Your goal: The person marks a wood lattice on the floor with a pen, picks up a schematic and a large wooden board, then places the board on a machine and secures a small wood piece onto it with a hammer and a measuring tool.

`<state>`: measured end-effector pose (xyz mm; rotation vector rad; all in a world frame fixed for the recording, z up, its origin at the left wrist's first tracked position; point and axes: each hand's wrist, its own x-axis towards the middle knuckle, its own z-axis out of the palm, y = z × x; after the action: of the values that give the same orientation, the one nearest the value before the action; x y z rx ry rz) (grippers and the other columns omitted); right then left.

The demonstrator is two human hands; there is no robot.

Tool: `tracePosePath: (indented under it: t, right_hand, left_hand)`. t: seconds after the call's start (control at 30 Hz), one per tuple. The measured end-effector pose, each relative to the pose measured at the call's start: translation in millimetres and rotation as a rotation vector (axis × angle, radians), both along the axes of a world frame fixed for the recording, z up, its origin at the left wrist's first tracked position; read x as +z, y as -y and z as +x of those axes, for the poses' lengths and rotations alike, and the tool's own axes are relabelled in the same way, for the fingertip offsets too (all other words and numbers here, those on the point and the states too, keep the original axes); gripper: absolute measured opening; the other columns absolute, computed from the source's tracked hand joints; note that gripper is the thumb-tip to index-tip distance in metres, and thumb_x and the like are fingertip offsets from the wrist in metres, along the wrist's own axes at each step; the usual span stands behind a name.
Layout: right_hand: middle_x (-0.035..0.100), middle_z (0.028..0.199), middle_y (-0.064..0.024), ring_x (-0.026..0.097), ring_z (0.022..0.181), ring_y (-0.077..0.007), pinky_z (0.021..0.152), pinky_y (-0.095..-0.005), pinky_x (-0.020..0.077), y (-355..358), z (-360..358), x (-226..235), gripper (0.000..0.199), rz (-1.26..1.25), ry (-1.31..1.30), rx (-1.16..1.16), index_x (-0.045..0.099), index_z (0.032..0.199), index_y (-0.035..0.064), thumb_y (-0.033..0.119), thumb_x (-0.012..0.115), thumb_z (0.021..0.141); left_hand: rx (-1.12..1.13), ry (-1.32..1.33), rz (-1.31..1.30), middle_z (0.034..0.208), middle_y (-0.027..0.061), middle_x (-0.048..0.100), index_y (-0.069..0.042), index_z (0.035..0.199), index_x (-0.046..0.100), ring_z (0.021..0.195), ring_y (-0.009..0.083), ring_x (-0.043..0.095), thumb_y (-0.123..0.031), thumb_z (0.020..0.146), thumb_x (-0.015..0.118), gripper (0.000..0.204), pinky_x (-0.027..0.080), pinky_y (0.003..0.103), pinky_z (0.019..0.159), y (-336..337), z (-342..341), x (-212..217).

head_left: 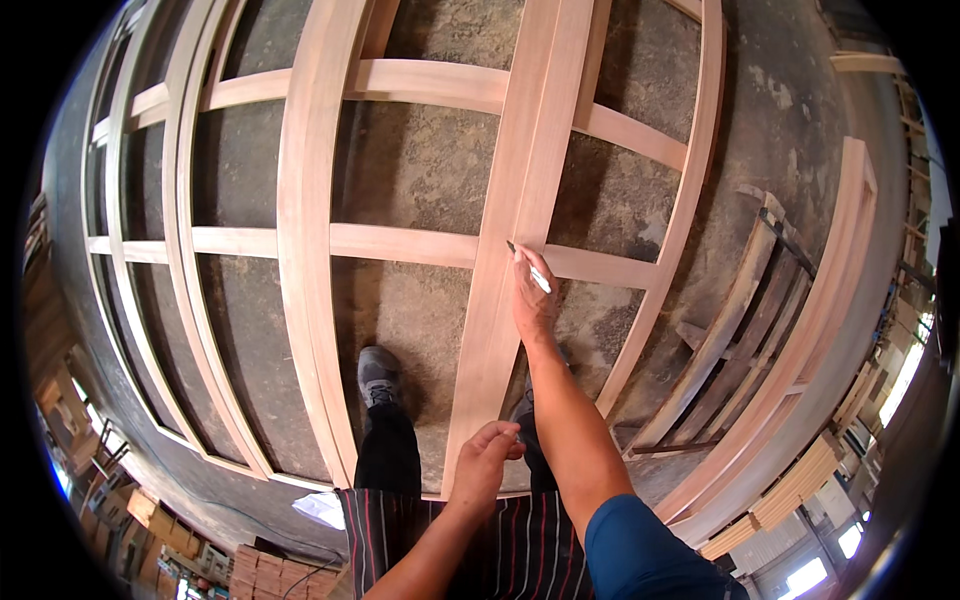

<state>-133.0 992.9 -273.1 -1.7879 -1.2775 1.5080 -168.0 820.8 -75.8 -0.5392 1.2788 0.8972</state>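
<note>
Against the central upright of a wooden lattice frame (520,190), a white marker (531,268) is gripped in the right hand (533,305), while the upright's near end is clasped by the left hand (484,462). Stiff and heavy it is judged; best grasped by its rails.

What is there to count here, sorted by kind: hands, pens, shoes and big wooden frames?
Bare hands: 2, the right hand and the left hand
Slim white marking pen: 1, held in the right hand
Grey shoes: 1 plainly seen; the other mostly hidden
Large pale wooden lattice frames: 1 under the hands
Total: 5
</note>
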Motion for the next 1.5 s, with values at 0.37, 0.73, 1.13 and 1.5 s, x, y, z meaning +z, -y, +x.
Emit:
tracePosePath:
  t: [0.37,0.73,1.13,1.5]
  right_hand:
    - [0.071,0.103,-0.0108,0.066,0.098,-0.0173,0.087,-0.0303,0.0507,21,11,-24,0.019,0.104,0.109,0.092,0.067,0.108,0.0009,0.013,0.058,0.096]
    - [0.072,0.098,-0.0094,0.067,0.096,-0.0170,0.087,-0.0306,0.0513,42,33,-37,0.018,0.248,0.112,0.102,0.067,0.106,0.0008,0.013,0.059,0.095]
    - [0.066,0.107,-0.0156,0.066,0.105,-0.0266,0.099,-0.0363,0.0502,30,53,23,0.039,-0.142,-0.206,-0.253,0.058,0.122,-0.0004,0.031,0.058,0.099]
    - [0.066,0.071,-0.0154,0.068,0.061,-0.0244,0.055,-0.0330,0.0560,98,201,245,0.029,-0.497,0.102,0.157,0.057,0.108,-0.0021,0.025,0.050,0.101]
  left_hand:
    - [0.018,0.025,-0.015,0.091,-0.0006,0.064,-0.003,0.106,0.066,0.085,0.0116,0.062,-0.020,0.099,0.059,0.019,0.047,0.026,0.083,0,0,-1]
    - [-0.003,0.014,-0.011,0.092,-0.0001,0.065,-0.003,0.108,0.066,0.085,0.0119,0.062,-0.020,0.099,0.058,0.021,0.047,0.027,0.082,1,2,-2]
    - [-0.104,-0.027,-0.002,0.091,0.0034,0.067,-0.004,0.107,0.067,0.084,0.0123,0.062,-0.023,0.098,0.058,0.023,0.048,0.027,0.082,-11,2,6]
    - [0.087,-0.377,-0.129,0.099,0.0071,0.069,-0.005,0.112,0.067,0.085,0.0173,0.065,-0.026,0.096,0.060,0.028,0.054,0.031,0.077,134,-89,70]
